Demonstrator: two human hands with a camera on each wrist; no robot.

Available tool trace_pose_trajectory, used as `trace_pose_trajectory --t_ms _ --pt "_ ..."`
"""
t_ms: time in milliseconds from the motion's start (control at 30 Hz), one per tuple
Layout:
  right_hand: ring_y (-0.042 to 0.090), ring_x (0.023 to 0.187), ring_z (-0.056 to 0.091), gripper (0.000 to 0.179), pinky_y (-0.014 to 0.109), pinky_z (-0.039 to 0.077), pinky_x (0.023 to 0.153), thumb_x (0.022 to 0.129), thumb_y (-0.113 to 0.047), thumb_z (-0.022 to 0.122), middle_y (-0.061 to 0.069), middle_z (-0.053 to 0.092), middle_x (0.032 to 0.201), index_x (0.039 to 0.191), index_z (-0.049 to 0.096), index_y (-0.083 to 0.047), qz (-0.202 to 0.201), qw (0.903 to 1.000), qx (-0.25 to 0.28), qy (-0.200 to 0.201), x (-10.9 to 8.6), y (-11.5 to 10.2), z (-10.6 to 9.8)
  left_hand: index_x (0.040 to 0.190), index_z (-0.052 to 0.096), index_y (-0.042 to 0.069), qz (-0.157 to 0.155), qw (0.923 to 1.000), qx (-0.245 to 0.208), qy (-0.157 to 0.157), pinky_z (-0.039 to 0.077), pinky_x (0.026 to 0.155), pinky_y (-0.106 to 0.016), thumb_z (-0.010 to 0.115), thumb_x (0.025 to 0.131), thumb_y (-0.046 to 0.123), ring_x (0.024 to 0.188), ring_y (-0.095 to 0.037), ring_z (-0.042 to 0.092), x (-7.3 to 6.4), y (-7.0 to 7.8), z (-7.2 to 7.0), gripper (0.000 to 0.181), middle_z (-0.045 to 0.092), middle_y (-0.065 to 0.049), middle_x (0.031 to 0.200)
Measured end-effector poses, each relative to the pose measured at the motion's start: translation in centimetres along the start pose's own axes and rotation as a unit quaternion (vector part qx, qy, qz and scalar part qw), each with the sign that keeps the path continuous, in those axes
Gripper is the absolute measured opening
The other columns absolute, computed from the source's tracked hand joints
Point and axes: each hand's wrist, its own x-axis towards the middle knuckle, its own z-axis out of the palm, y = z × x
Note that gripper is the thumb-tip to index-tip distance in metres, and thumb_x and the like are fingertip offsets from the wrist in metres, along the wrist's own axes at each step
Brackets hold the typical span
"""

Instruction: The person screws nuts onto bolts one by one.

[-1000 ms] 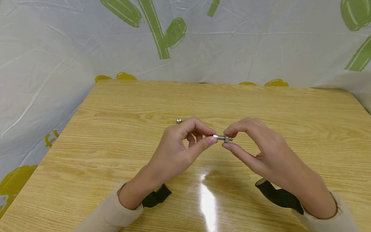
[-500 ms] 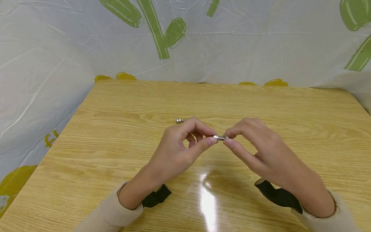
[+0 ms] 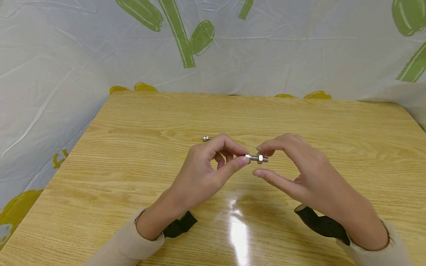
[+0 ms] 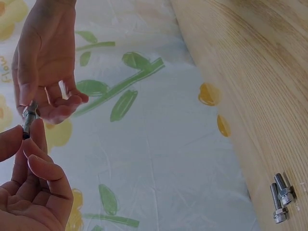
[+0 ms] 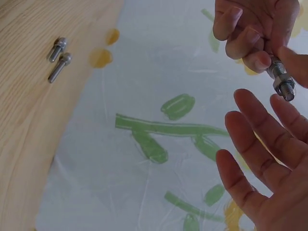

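Note:
In the head view, my left hand point(image 3: 208, 173) pinches a silver bolt point(image 3: 254, 157) by its head end between thumb and forefinger. The bolt lies roughly level and points right. A hex nut point(image 3: 260, 159) sits on its thread, and a short threaded tip sticks out past it. Around the nut, my right hand point(image 3: 309, 173) has its thumb and forefinger spread. The thumb is apart from the nut; whether the forefinger touches it from behind I cannot tell. The right wrist view also shows the nut point(image 5: 284, 82) near the bolt's tip, with the right fingers point(image 5: 262, 161) extended below.
Two more bolts, one point(image 4: 283, 188) beside another point(image 4: 278, 203), lie on the wooden table point(image 3: 149, 118); my left hand mostly hides them in the head view. A white sheet with green and yellow plant prints point(image 3: 253, 55) hangs behind the table.
Half a second ago my right thumb and forefinger covered the nut; now the thumb has dropped away and the nut shows. My left hand keeps its hold on the bolt in the same place.

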Motion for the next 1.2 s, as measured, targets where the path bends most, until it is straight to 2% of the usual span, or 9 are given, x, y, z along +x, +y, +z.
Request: trace_pose_trajectory --t_ms 67,167,533,833,967,1133,1200 --pt "0.008 0.092 0.055 0.039 0.015 0.041 0.085 0.078 -0.017 0.076 -0.005 0.062 0.102 0.112 0.061 -0.008 -0.023 0.9996 0.007 0.012 0.14 -0.02 0.09 0.092 0.063 0.006 0.000 1.0000 0.000 0.000 0.045 0.064 -0.020 0.065 0.087 0.008 0.071 -0.007 0.053 0.00 -0.01 0.00 0.006 0.068 -0.001 0.085" --pt "0.008 0.091 0.055 0.032 0.015 0.041 0.085 0.084 -0.017 0.070 -0.004 0.062 0.102 0.111 0.060 -0.005 -0.036 0.9992 0.009 0.015 0.21 -0.11 0.07 0.092 0.063 0.006 -0.001 1.0000 -0.002 0.001 0.045 0.064 -0.020 0.065 0.086 0.008 0.070 -0.007 0.052 0.00 0.01 0.02 0.006 0.067 -0.001 0.084" --pt "0.006 0.090 0.054 0.025 0.014 0.040 0.084 0.086 -0.017 0.068 -0.008 0.061 0.099 0.109 0.061 -0.010 -0.026 0.9997 0.002 0.001 0.12 -0.18 0.10 0.092 0.063 0.006 -0.007 1.0000 -0.003 0.001 0.046 0.063 -0.020 0.065 0.086 0.008 0.069 -0.007 0.052 -0.06 -0.02 0.04 0.006 0.067 -0.001 0.084" --pt "0.006 0.092 0.050 0.018 0.017 0.037 0.080 0.089 -0.016 0.063 -0.013 0.057 0.099 0.106 0.060 -0.020 0.005 0.9993 -0.011 -0.034 -0.28 0.14 0.21 0.092 0.063 0.006 0.005 1.0000 -0.001 0.001 0.046 0.063 -0.020 0.065 0.086 0.009 0.071 -0.007 0.052 -0.01 0.01 0.12 0.006 0.068 -0.001 0.085" --pt "0.007 0.089 0.049 0.013 0.019 0.035 0.080 0.093 -0.015 0.057 -0.013 0.057 0.095 0.102 0.062 -0.023 -0.007 0.9997 -0.002 -0.024 -0.07 0.00 0.24 0.091 0.063 0.007 0.008 1.0000 0.002 -0.002 0.045 0.063 -0.019 0.065 0.086 0.009 0.071 -0.006 0.052 -0.03 0.10 0.20 0.005 0.069 0.000 0.084" --pt "0.007 0.087 0.050 0.015 0.022 0.035 0.083 0.096 -0.014 0.052 -0.011 0.059 0.091 0.095 0.064 -0.021 -0.027 0.9996 0.008 -0.006 0.32 -0.07 0.24 0.090 0.063 0.007 0.013 0.9999 0.006 -0.003 0.045 0.063 -0.017 0.065 0.086 0.009 0.070 -0.005 0.052 -0.02 0.13 0.29 0.005 0.069 0.000 0.083" --pt "0.007 0.088 0.050 0.013 0.022 0.035 0.082 0.095 -0.015 0.053 -0.011 0.060 0.093 0.097 0.064 -0.022 -0.015 0.9998 0.007 -0.009 0.28 -0.06 0.11 0.090 0.064 0.007 0.011 0.9999 0.005 -0.002 0.044 0.062 -0.016 0.065 0.086 0.009 0.070 -0.005 0.052 -0.03 0.13 0.29 0.005 0.068 0.000 0.083"
